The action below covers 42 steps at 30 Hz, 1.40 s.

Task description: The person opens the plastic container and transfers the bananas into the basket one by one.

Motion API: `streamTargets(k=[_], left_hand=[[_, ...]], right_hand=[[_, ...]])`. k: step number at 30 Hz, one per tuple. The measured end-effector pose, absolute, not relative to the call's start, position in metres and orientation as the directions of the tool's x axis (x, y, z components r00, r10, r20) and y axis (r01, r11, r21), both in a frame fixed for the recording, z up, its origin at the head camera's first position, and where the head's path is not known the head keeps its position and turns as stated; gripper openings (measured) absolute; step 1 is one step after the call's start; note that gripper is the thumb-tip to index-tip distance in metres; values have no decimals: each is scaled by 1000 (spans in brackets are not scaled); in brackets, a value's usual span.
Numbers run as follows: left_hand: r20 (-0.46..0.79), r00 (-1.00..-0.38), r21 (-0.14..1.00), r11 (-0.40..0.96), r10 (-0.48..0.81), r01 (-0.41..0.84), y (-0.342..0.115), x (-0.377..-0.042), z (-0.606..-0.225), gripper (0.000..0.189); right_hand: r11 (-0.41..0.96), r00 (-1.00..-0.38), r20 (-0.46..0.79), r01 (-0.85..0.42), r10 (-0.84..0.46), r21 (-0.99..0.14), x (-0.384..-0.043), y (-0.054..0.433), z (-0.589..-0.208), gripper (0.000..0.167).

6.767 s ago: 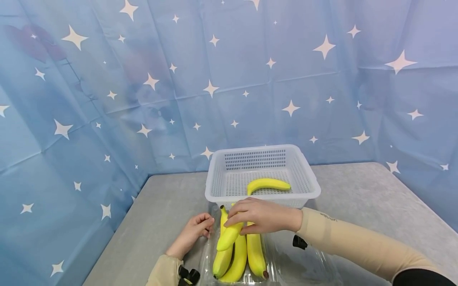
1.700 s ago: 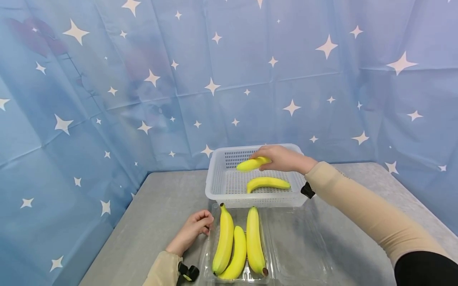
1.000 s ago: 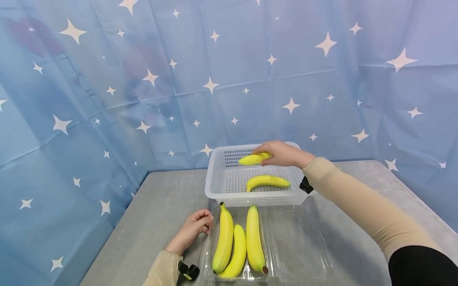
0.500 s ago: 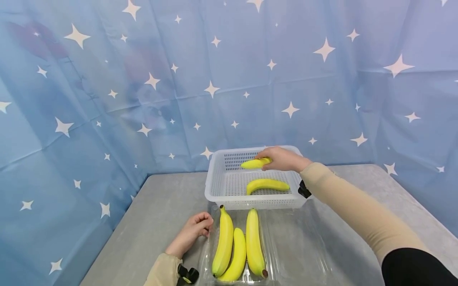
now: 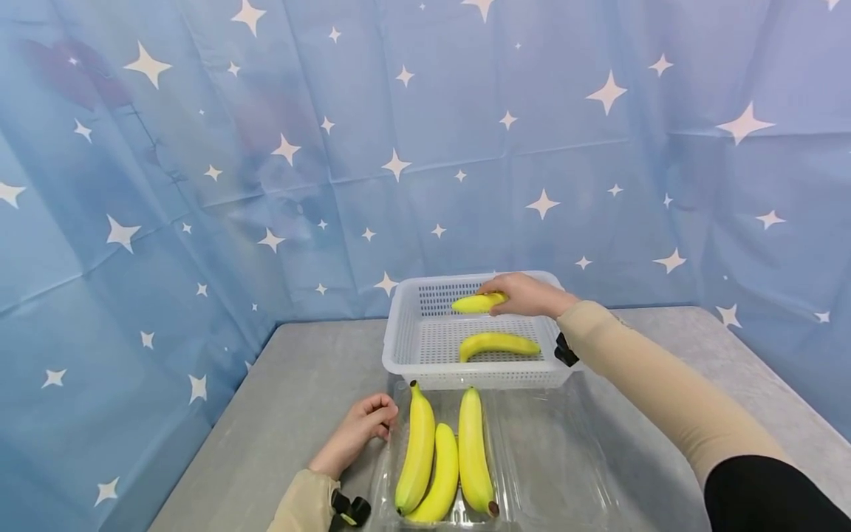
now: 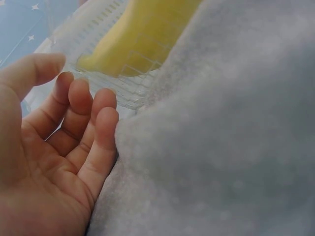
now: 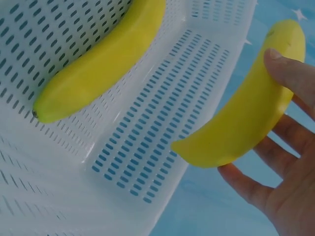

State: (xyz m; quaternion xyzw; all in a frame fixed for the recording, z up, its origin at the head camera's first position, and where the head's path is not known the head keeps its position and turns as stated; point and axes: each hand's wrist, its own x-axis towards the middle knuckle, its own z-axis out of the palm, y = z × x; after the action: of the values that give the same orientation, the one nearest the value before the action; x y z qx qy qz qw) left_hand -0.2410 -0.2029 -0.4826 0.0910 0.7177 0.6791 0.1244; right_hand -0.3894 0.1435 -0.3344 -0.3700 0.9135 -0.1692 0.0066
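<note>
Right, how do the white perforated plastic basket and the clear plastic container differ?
The white perforated plastic basket is milky and slotted; the clear plastic container is see-through. The basket looks deep, the container shallow. One yellow curved banana lies in the basket, three bananas in the container. Both stand on the gray table.

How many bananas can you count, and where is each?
5. The left banana, middle banana and right banana lie in the tray; a fourth banana lies in the basket; the right hand holds a fifth banana.
</note>
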Motion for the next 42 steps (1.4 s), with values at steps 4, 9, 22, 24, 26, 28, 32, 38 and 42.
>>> streamTargets(k=[4, 9, 22, 24, 26, 28, 32, 38, 42], left_hand=[[-50, -952, 997, 69, 302, -30, -203, -242, -483, 13], [-42, -953, 998, 67, 301, -23, -204, -243, -483, 13], [-34, -950, 998, 61, 310, -15, -204, -242, -482, 15], [-29, -949, 998, 57, 314, -12, -204, -242, -483, 15], [-25, -948, 999, 50, 316, -10, -203, -241, -484, 15], [-23, -949, 999, 46, 316, -9, -203, -241, -484, 13], [-28, -949, 999, 44, 314, -15, -202, -241, -483, 11], [-46, -952, 999, 42, 303, -35, -201, -241, -485, 10], [-53, -953, 998, 46, 299, -41, -201, -242, -484, 10]], right_hand=[[673, -731, 104, -667, -675, -319, -394, 143, -336, 43], [684, -749, 91, -641, -656, -348, -402, 143, -338, 43], [676, -772, 140, -616, -620, -405, -416, 146, -342, 45], [674, -774, 142, -614, -618, -410, -420, 147, -345, 45], [677, -779, 137, -605, -612, -420, -422, 148, -347, 46], [681, -787, 127, -593, -604, -429, -424, 148, -350, 47], [693, -807, 94, -555, -583, -460, -429, 150, -356, 49], [694, -819, 63, -522, -571, -497, -435, 151, -364, 51], [674, -820, 53, -503, -570, -541, -437, 154, -367, 50]])
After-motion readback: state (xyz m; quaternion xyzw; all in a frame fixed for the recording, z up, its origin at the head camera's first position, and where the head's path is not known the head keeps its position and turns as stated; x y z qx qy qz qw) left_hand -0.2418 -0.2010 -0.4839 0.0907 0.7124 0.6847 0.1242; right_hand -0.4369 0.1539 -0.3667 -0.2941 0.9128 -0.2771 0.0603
